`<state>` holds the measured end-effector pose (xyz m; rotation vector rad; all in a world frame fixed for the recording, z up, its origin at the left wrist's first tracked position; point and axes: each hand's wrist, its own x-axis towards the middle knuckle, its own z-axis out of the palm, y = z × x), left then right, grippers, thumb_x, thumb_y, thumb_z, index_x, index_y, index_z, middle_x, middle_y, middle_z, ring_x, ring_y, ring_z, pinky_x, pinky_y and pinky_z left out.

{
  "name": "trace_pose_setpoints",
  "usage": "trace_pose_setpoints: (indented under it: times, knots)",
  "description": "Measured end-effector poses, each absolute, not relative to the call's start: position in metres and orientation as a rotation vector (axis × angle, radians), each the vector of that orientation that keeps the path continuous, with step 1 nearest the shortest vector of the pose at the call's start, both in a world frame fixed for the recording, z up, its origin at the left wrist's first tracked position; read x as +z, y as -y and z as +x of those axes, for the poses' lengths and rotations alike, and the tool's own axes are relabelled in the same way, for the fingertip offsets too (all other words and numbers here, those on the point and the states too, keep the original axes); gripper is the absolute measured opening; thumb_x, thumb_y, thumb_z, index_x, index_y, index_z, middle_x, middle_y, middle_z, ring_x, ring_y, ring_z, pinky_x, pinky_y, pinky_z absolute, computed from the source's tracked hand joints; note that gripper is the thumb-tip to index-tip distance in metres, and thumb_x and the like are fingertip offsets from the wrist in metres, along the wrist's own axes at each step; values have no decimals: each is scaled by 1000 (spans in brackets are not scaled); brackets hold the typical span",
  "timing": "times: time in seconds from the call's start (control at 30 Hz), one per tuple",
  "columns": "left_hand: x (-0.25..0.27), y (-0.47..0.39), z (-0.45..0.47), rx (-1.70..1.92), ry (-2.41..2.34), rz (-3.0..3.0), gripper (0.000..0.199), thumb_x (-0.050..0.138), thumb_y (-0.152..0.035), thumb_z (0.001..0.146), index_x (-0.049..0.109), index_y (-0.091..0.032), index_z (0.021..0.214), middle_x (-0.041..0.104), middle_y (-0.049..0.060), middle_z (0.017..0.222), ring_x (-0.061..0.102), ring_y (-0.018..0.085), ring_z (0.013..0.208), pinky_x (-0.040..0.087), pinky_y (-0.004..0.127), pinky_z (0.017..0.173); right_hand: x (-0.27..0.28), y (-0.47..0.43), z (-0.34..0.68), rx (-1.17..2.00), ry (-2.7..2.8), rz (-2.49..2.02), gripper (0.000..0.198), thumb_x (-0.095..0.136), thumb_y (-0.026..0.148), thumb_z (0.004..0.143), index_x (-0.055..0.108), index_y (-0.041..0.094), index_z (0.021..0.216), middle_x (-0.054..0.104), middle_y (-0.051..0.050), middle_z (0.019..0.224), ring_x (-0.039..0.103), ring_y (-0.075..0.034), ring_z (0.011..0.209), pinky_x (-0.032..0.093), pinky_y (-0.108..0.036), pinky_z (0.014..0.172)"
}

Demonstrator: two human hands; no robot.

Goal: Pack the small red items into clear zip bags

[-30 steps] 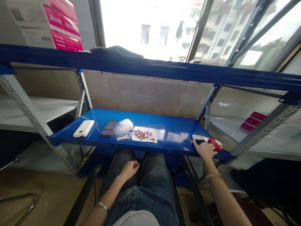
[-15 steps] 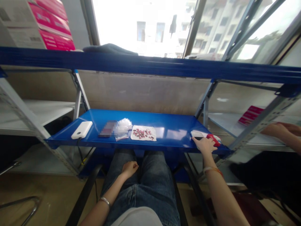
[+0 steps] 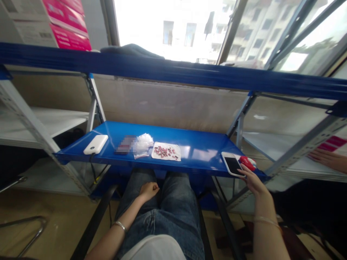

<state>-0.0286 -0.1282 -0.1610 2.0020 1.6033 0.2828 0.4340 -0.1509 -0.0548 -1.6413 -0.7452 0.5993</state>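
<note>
My right hand point(image 3: 252, 178) is at the lower right corner of a white-rimmed phone point(image 3: 231, 164) with a dark screen. Its fingers are stretched out, and one fingertip reaches over the screen. The phone lies at the front right of the blue shelf point(image 3: 200, 142). Just behind my fingers is a red, white and blue item point(image 3: 248, 163) of unclear kind. Loosely curled, my left hand point(image 3: 148, 191) rests on my thigh with nothing visible in it. Small pink and dark pieces point(image 3: 165, 151) are scattered on a white cloth point(image 3: 176, 151) in the middle.
Left of the cloth lie clear plastic bags point(image 3: 143, 144), a blurred-out dark item point(image 3: 125, 145) and a white power bank point(image 3: 96, 143) with a black cable. A blue beam point(image 3: 173, 74) crosses above. Another person's hand point(image 3: 332, 159) is on the neighbouring shelf at right.
My right hand has drawn back and to the right, uncovering most of the phone's screen. My left hand has stayed put. The other person's hand has shifted at the right.
</note>
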Motion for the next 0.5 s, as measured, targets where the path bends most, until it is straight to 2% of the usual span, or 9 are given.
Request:
trace_pose_setpoints:
  times: [0.13,0.23,0.4,0.5]
  knots:
    - [-164,127,-28,278,-1599,2001,19,52,-31,81,70,-24,85,73,-1,86,65,15,82,37,22,63,-51,145,443,752,675,-1617,56,67,10,62,61,20,117,61,-9,123,63,-24,102,57,-24,64]
    - [-165,126,-29,274,-1598,2006,19,52,-31,81,70,-23,84,73,0,86,65,14,81,37,22,63,-52,143,449,788,642,-1583,55,70,11,60,63,20,113,60,-7,124,64,-23,99,55,-19,55]
    - [-164,127,-30,280,-1593,2010,20,51,-31,81,70,-24,85,72,-1,85,65,14,81,37,22,63,-58,144,456,756,677,-1611,41,70,17,63,67,21,104,52,-5,135,58,-26,112,52,-18,51]
    - [-163,127,-31,276,-1596,2008,20,52,-31,81,70,-23,85,72,0,86,65,14,80,37,21,63,-59,142,458,750,691,-1642,41,69,20,64,66,21,105,50,-5,136,55,-27,115,52,-18,52]
